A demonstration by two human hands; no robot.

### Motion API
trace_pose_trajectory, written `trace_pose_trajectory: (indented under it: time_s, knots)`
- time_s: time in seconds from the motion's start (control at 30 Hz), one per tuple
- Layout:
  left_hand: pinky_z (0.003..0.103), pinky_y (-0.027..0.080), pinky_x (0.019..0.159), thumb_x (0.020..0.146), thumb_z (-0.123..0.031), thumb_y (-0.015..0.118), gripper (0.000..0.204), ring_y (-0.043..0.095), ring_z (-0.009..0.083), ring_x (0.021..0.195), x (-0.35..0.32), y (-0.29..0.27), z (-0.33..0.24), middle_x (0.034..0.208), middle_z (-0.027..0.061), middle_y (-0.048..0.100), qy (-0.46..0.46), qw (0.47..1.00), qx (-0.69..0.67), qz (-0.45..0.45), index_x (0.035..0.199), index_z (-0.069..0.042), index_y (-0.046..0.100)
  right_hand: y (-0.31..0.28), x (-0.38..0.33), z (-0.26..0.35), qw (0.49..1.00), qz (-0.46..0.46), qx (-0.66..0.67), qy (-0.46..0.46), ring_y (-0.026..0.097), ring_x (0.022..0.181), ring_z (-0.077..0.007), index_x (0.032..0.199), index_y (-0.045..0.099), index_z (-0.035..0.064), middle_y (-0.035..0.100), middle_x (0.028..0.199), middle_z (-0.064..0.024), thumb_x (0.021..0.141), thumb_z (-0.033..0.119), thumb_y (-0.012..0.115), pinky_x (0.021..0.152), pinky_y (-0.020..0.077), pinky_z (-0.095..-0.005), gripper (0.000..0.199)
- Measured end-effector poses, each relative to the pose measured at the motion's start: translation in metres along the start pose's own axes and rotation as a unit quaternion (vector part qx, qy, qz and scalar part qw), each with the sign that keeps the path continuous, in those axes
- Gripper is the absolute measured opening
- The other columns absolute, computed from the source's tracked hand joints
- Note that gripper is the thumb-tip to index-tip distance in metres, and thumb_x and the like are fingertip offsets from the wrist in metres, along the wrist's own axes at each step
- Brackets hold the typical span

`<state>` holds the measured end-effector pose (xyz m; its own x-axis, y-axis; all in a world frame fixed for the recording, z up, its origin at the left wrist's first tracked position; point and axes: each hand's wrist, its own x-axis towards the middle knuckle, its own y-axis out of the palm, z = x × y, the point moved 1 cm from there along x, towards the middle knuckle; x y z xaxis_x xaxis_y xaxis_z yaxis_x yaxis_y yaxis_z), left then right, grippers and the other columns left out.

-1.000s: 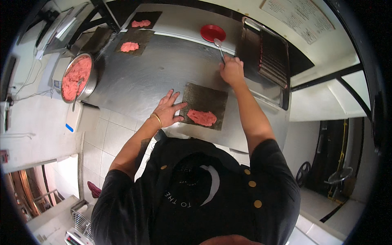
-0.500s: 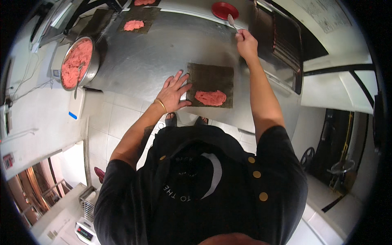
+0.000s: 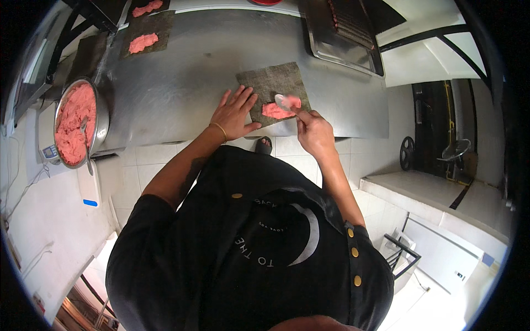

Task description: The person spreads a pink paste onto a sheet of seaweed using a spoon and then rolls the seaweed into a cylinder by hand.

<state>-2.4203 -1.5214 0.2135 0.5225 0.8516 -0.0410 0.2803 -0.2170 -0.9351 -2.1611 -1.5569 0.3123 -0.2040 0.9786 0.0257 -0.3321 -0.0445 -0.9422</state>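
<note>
A dark, square sheet of seaweed (image 3: 270, 80) lies at the front of the steel table. Pink minced paste (image 3: 273, 112) sits in a mound along the sheet's near edge. My right hand (image 3: 317, 132) grips a metal spoon (image 3: 282, 102), whose bowl rests on or just over the paste; motion blurs the spot. Fingers spread, my left hand (image 3: 234, 114) lies flat at the left edge of the sheet, with fingertips touching or close to it.
At the left, a steel bowl (image 3: 102, 124) of pink paste holds another spoon. Farther back lie seaweed sheets with paste mounds (image 3: 143, 42). A metal tray (image 3: 345, 52) stands at the back right, a red dish (image 3: 266, 1) at the far edge.
My right hand has brought the spoon from beside the red dish down to the paste on the seaweed. The view has shifted, and the sheet appears slightly turned. My left hand stays beside it.
</note>
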Motion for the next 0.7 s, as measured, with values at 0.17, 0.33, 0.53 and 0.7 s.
trace_pose_trajectory:
  time_s: [0.17, 0.33, 0.53, 0.7]
  knots:
    - [0.052, 0.011, 0.131, 0.094, -0.065, 0.062, 0.095, 0.019, 0.0271, 0.163, 0.000, -0.002, 0.001, 0.172, 0.0106, 0.030, -0.002, 1.000, 0.005, -0.004, 0.163, -0.006, 0.036, 0.007, 0.007, 0.005, 0.987, 0.058, -0.133, -0.072, 0.073, 0.085, -0.0356, 0.128, 0.074, 0.0252, 0.073, 0.099, -0.0139, 0.095, 0.015, 0.062, 0.074, 0.0589, -0.0486, 0.036]
    - [0.051, 0.012, 0.131, 0.093, -0.065, 0.064, 0.096, 0.019, 0.0269, 0.162, 0.001, -0.005, 0.001, 0.172, 0.0116, 0.031, -0.002, 1.000, -0.015, -0.017, 0.162, -0.004, 0.037, -0.013, 0.006, -0.011, 0.981, 0.066, -0.153, 0.102, 0.073, 0.087, -0.0379, 0.129, 0.073, 0.0246, 0.074, 0.098, -0.0197, 0.100, 0.017, 0.059, 0.075, 0.0580, -0.0503, 0.033]
    - [0.051, 0.013, 0.131, 0.091, -0.063, 0.068, 0.100, 0.022, 0.0293, 0.162, -0.001, -0.006, 0.003, 0.171, 0.0151, 0.031, 0.009, 0.999, -0.026, -0.019, 0.162, -0.001, 0.035, 0.028, -0.005, 0.017, 0.997, 0.056, 0.013, 0.060, 0.072, 0.095, -0.0432, 0.118, 0.072, 0.0152, 0.075, 0.099, -0.0219, 0.096, 0.016, 0.060, 0.084, 0.0572, -0.0544, 0.025]
    - [0.052, 0.014, 0.131, 0.090, -0.063, 0.069, 0.100, 0.022, 0.0299, 0.162, -0.002, -0.003, 0.005, 0.171, 0.0157, 0.031, 0.019, 0.999, -0.031, -0.037, 0.162, -0.001, 0.035, 0.039, -0.024, 0.019, 0.984, -0.086, 0.111, 0.106, 0.073, 0.092, -0.0433, 0.123, 0.072, 0.0148, 0.074, 0.098, -0.0232, 0.096, 0.010, 0.061, 0.079, 0.0579, -0.0535, 0.029]
